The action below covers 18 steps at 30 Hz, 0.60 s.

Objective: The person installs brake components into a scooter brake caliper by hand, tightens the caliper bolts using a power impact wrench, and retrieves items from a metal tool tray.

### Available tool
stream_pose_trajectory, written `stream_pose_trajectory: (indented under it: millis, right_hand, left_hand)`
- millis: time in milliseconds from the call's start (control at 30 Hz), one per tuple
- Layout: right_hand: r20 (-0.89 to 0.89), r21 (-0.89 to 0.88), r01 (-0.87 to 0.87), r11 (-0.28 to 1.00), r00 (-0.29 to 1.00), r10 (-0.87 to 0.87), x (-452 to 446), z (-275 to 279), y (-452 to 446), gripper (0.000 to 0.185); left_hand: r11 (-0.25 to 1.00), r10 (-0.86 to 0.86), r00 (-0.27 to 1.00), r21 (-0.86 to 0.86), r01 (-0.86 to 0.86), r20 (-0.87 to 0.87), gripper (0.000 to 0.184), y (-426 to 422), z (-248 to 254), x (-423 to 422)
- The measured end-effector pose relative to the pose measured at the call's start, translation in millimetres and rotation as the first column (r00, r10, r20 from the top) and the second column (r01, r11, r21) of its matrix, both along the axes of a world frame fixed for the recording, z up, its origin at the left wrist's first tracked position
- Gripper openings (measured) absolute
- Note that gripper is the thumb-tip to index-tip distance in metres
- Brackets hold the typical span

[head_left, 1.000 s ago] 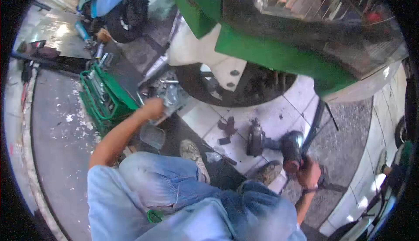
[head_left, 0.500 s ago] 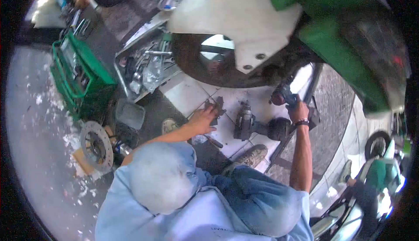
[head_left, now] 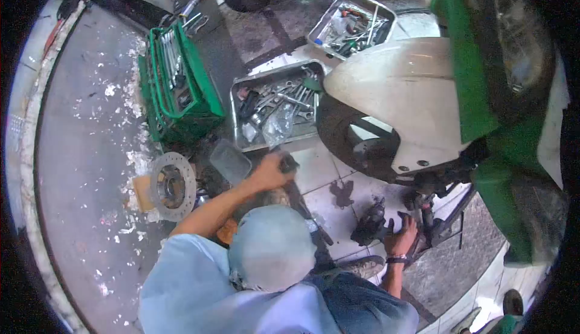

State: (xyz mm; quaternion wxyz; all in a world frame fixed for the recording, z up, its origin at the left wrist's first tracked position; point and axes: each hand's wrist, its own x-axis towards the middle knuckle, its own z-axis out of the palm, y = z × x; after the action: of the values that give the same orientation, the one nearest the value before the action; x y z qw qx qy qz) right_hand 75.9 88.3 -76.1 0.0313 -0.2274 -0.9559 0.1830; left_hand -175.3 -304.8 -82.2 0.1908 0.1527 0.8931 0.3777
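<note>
My left hand (head_left: pixel 272 172) is closed around a small dark metal part (head_left: pixel 289 164), raised near the front edge of the tool tray; its exact kind is unclear. Over the tiles to the right, my right hand (head_left: pixel 401 238) has its fingers apart. It is right beside a dark cordless power tool (head_left: pixel 368 223) lying on its side, and partly covers the handle. A brake caliper (head_left: pixel 423 204) hangs below the motorcycle wheel (head_left: pixel 350 137), just beyond that hand. A dark greasy mark (head_left: pixel 342 194) stains the tiles between my hands.
A metal tray (head_left: pixel 234 95) of wrenches sits ahead, with another tool tray (head_left: pixel 393 16) beyond. A green toolbox (head_left: pixel 211 113) and a brake disc (head_left: pixel 187 195) are at left. The white fender (head_left: pixel 393 74) overhangs the right side. A long-handled tool (head_left: pixel 323 234) lies by my knee.
My view has turned, shifting the scene. My left hand has lifted the dark part off the tiles toward the tray. My right hand has come back from the caliper to the power tool.
</note>
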Motion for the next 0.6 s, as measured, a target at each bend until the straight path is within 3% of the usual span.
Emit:
stream_pose_trajectory:
  millis: [33, 100, 167, 200, 233, 300, 333, 367, 400, 433, 500, 533, 567, 600]
  right_hand:
    - [0.055, -0.045, -0.002, 0.999, 0.998, 0.004, 2.7, -9.9, -10.3, 0.044]
    - [-0.029, -0.047, -0.064, 0.997, 0.998, 0.063, 0.4, -20.8, -31.7, 0.048]
    - [-0.024, -0.108, -0.068, 0.992, 0.998, 0.066, 1.7, -33.9, -39.8, 0.058]
    - [-0.043, -0.118, -0.072, 0.99, 0.997, 0.068, -1.5, -29.1, -43.8, 0.064]
    - [-0.067, -0.128, -0.075, 0.989, 0.996, 0.067, -8.2, -24.7, -49.0, 0.07]
    - [-0.1, -0.278, -0.023, 0.96, 0.995, -0.005, -13.4, -18.8, -47.7, 0.078]
    - [0.068, -0.345, -0.032, 0.938, 0.996, 0.058, -12.2, -16.1, -40.5, 0.084]
    - [0.23, -0.41, -0.015, 0.912, 0.966, 0.12, -9.1, -11.6, -32.2, 0.09]
    - [0.368, -0.413, 0.051, 0.909, 0.923, 0.116, -9.1, 7.6, -28.4, 0.102]
    - [0.232, -0.425, -0.192, 0.885, 0.921, 0.311, 25.9, -45.6, -5.3, 0.11]
    - [0.341, -0.21, -0.256, 0.944, 0.885, 0.316, 31.6, -14.0, -9.9, 0.113]
    - [0.388, -0.156, -0.301, 0.941, 0.857, 0.339, 43.9, -25.0, -3.4, 0.116]
    - [0.432, -0.012, -0.296, 0.955, 0.86, 0.272, 51.7, -38.1, 0.0, 0.102]
    - [0.377, -0.015, -0.278, 0.96, 0.888, 0.263, 62.0, -61.7, 11.2, 0.091]
  left_hand:
    - [0.99, -0.005, 1.0, -0.14, 0.005, 0.0, 0.043, -12.5, 6.2, -7.3]
    - [0.942, -0.034, 0.986, -0.335, -0.023, -0.163, 0.049, -37.7, 11.6, -13.3]
    - [0.942, 0.04, 0.96, -0.311, -0.129, -0.279, 0.053, -39.5, 3.6, -7.1]
    - [0.948, 0.142, 0.985, -0.275, -0.163, -0.097, 0.048, -18.6, 27.3, -4.3]
    - [0.969, 0.101, 0.963, -0.194, -0.151, -0.248, 0.044, -8.1, 14.7, 6.6]
    - [0.998, 0.058, 0.989, -0.001, -0.058, 0.138, 0.043, 25.8, -0.1, 24.6]
    - [0.995, -0.037, 0.972, -0.079, 0.057, 0.233, 0.043, 49.6, 2.8, 34.3]
    - [0.946, -0.32, 0.947, -0.037, 0.321, 0.024, 0.053, 64.0, -23.5, 42.0]
    - [0.883, -0.463, 0.886, -0.085, 0.461, -0.013, 0.057, 87.8, -38.2, 51.1]
    - [0.814, -0.573, 0.818, -0.147, 0.562, -0.045, 0.062, 104.4, -49.8, 65.1]
    - [0.751, -0.66, 0.751, -0.053, 0.658, -0.026, 0.07, 132.9, -56.8, 76.2]
    - [0.664, -0.747, 0.657, -0.129, 0.736, -0.101, 0.071, 146.2, -67.5, 83.0]
    - [0.583, -0.812, 0.558, -0.234, 0.778, -0.171, 0.071, 154.2, -73.3, 78.5]
    - [0.519, -0.854, 0.496, -0.294, 0.802, -0.157, 0.067, 164.6, -70.5, 70.7]
